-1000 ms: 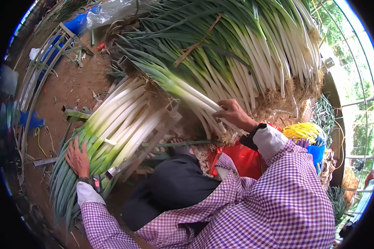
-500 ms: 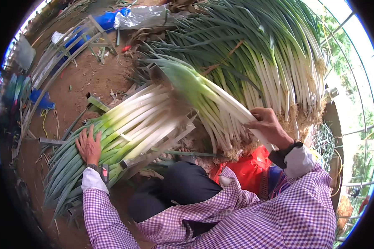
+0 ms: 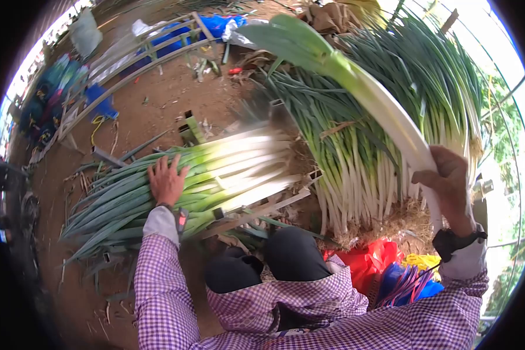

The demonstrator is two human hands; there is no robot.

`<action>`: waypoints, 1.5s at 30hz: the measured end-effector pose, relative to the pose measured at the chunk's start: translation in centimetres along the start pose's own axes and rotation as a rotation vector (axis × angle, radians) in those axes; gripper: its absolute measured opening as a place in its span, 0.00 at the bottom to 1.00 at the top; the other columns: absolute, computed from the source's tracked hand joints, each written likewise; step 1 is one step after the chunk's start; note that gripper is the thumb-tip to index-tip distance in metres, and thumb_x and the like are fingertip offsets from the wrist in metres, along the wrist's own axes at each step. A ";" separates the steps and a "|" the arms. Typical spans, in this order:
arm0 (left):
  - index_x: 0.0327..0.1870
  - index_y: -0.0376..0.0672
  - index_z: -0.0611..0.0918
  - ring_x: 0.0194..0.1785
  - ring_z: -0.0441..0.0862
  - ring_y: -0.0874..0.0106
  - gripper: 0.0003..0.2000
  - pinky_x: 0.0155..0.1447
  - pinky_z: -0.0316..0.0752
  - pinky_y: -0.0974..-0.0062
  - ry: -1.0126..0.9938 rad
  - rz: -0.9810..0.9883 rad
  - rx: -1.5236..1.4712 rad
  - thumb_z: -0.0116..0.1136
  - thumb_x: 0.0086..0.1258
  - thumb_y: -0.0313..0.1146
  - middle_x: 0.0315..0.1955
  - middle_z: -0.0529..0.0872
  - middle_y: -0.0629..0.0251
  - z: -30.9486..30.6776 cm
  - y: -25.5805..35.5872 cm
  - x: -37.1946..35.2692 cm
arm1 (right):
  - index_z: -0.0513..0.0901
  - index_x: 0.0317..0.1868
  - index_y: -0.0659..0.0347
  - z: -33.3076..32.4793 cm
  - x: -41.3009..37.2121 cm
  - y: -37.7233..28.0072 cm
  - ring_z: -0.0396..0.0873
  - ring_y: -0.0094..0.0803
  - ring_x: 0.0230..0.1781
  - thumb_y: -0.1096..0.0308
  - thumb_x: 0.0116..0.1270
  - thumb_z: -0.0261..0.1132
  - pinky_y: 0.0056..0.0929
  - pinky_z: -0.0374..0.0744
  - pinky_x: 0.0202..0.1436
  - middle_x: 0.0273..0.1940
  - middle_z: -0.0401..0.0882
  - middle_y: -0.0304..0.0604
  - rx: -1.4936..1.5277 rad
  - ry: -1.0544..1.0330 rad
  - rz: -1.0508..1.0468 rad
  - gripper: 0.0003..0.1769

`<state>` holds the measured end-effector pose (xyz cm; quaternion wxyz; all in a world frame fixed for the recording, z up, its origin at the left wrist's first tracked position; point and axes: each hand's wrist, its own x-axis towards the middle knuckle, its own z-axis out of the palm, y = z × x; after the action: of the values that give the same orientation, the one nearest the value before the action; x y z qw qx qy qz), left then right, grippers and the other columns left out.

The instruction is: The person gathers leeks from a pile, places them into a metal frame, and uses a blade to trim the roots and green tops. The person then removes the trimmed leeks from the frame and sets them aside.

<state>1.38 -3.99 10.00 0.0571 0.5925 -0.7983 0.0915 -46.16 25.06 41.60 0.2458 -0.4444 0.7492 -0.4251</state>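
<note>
My right hand (image 3: 449, 186) grips the white shank of a bunch of leeks (image 3: 367, 99), lifted above the big leek pile (image 3: 385, 134); the green tops point up and left. My left hand (image 3: 166, 181) lies flat, fingers spread, on a row of leeks (image 3: 216, 175) lying in a metal frame (image 3: 274, 207) on the ground. Their white ends point right and their green leaves fan out to the left. Both arms wear purple checked sleeves.
Bare brown earth (image 3: 151, 105) lies behind the frame, with a metal rack (image 3: 140, 52) and blue plastic at the back left. Red bag (image 3: 361, 259) and yellow and blue ties (image 3: 420, 271) sit by my right knee. A greenhouse frame runs along the right.
My right hand has lifted the leek bunch off the pile and swung it up and to the right. My left hand stayed on the leeks in the frame.
</note>
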 end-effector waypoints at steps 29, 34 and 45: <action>0.65 0.56 0.84 0.71 0.72 0.60 0.30 0.78 0.54 0.45 0.072 -0.019 -0.141 0.48 0.76 0.67 0.64 0.82 0.60 0.8 -0.1 -0.5 | 0.91 0.50 0.58 46.7 21.7 6.5 0.88 0.43 0.42 0.61 0.59 0.75 0.39 0.81 0.47 0.41 0.91 0.50 -0.081 -0.919 -0.573 0.19; 0.65 0.55 0.84 0.73 0.70 0.58 0.29 0.80 0.53 0.45 0.062 -0.016 -0.138 0.51 0.76 0.65 0.66 0.81 0.60 0.6 0.1 -0.2 | 0.90 0.53 0.62 46.9 23.0 6.7 0.89 0.43 0.44 0.67 0.57 0.76 0.38 0.82 0.50 0.42 0.91 0.53 -0.095 -0.977 -0.631 0.22; 0.68 0.51 0.83 0.76 0.69 0.54 0.30 0.82 0.51 0.48 -0.130 -0.080 -0.112 0.56 0.74 0.62 0.69 0.79 0.52 -0.7 0.7 0.1 | 0.91 0.52 0.53 45.5 25.1 12.3 0.87 0.51 0.47 0.57 0.67 0.72 0.46 0.81 0.52 0.42 0.90 0.51 -0.399 -0.611 -0.620 0.16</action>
<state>0.69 -3.69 10.66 0.0420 0.6244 -0.7799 0.0058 -30.01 -12.99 7.72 0.2261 -0.7902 0.5416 -0.1763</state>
